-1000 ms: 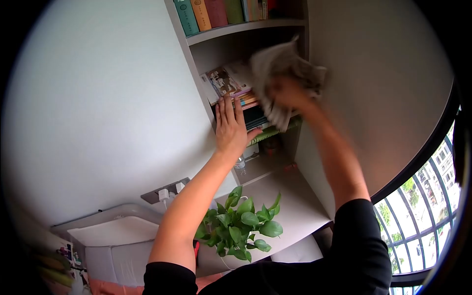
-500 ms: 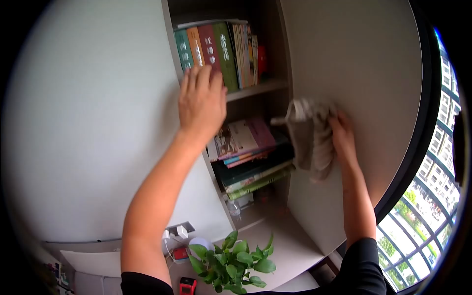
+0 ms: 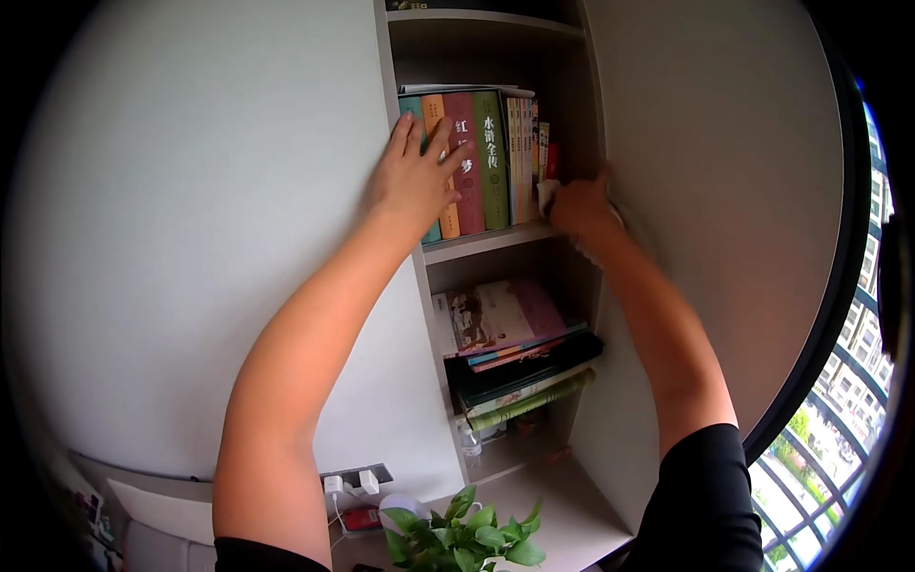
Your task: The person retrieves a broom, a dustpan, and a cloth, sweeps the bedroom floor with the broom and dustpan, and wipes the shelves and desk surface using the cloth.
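My left hand (image 3: 419,181) lies with fingers spread against the upright books (image 3: 491,162) on the upper shelf, over the teal, orange and dark red spines. At the right end of that row, my right hand (image 3: 583,212) is closed on a light cloth (image 3: 547,195), mostly hidden by the hand. It is by the thin books and a red object (image 3: 553,160). The shelf board (image 3: 491,243) runs just below both hands. One compartment down, a stack of books and magazines (image 3: 515,319) lies flat.
A leafy green plant (image 3: 467,536) stands on the desk (image 3: 572,486) below. A clear bottle (image 3: 471,446) is under the lower stack. Plugs (image 3: 369,480) sit in a wall socket at the left. A barred window (image 3: 848,391) is on the right.
My right hand has moved with the cloth from the side panel up into the upper shelf. My left hand now rests with its fingers spread on the book spines. The view has shifted upward.
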Tool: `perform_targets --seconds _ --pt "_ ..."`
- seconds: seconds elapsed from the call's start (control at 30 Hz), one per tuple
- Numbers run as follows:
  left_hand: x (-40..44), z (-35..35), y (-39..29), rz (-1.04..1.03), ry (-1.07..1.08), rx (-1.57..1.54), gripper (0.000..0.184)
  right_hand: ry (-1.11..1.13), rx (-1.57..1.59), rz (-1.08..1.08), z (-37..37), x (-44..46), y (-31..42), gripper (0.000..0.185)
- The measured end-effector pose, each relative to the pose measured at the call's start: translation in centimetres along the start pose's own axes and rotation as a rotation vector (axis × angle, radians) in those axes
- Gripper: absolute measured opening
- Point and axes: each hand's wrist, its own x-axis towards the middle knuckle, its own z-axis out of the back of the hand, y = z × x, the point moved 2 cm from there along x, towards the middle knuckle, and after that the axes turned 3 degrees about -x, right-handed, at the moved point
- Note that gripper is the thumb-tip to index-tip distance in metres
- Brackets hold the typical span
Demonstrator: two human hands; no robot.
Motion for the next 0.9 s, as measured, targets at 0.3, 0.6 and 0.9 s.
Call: perform_targets --seconds 0.3,0.6,0.9 --pt "0.4 0.4 0.2 -0.013 0.076 0.021 0.069 -0.427 0.673 0.335 3.8 -6.2 7.6 0.02" --pt "0.1 -0.2 0.3 -0.017 -0.007 -0.049 0.068 -0.77 0.777 0.792 1.6 -8.1 8.7 0.041" --pt "-1.6 -1.7 -0.1 -0.117 -0.499 -0.333 0.046 -0.905 0.474 0.029 -1.2 -6.6 -4.4 0.028"
